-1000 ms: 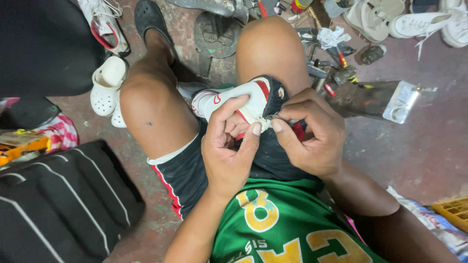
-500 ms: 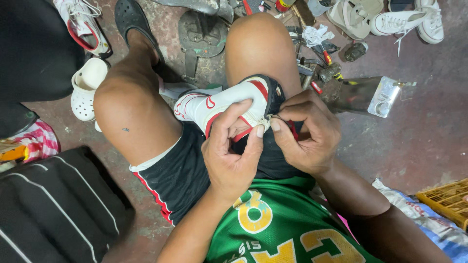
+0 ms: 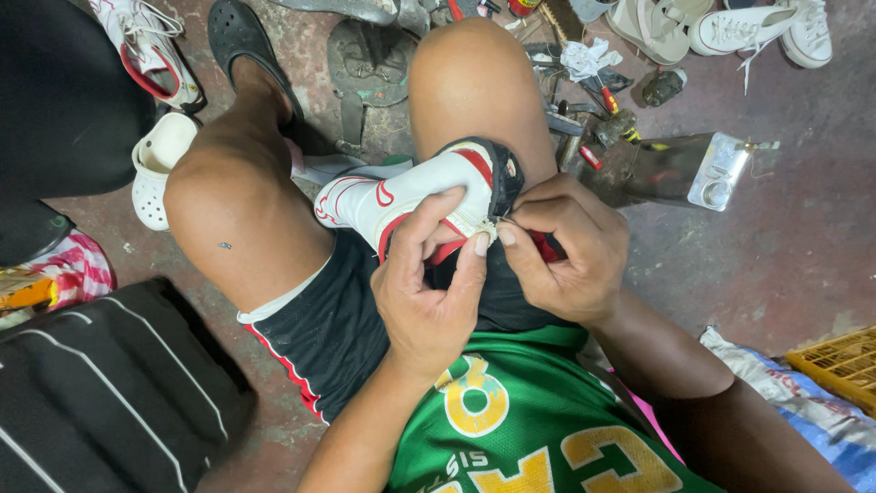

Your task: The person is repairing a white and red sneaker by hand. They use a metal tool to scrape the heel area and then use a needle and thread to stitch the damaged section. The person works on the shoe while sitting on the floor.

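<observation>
A white sneaker with red and black trim (image 3: 411, 192) lies between my knees, heel toward me. My left hand (image 3: 429, 292) grips the heel from below, thumb and forefinger pinching its rim. My right hand (image 3: 566, 246) presses against the same heel edge, fingertips pinched together on something thin, too small to make out. Both hands meet at the back of the shoe, above my black shorts and green jersey.
Tools and scraps (image 3: 593, 82) litter the concrete floor beyond my right knee, beside a metal can (image 3: 721, 173). White sneakers (image 3: 757, 27), a white clog (image 3: 160, 164), a black sandal (image 3: 237, 36) and a black bag (image 3: 100, 393) surround me. A yellow crate (image 3: 839, 365) sits right.
The view has shifted slightly, so everything sits a little further left and up in the frame. Both hands stay pinched at the heel of the sneaker.
</observation>
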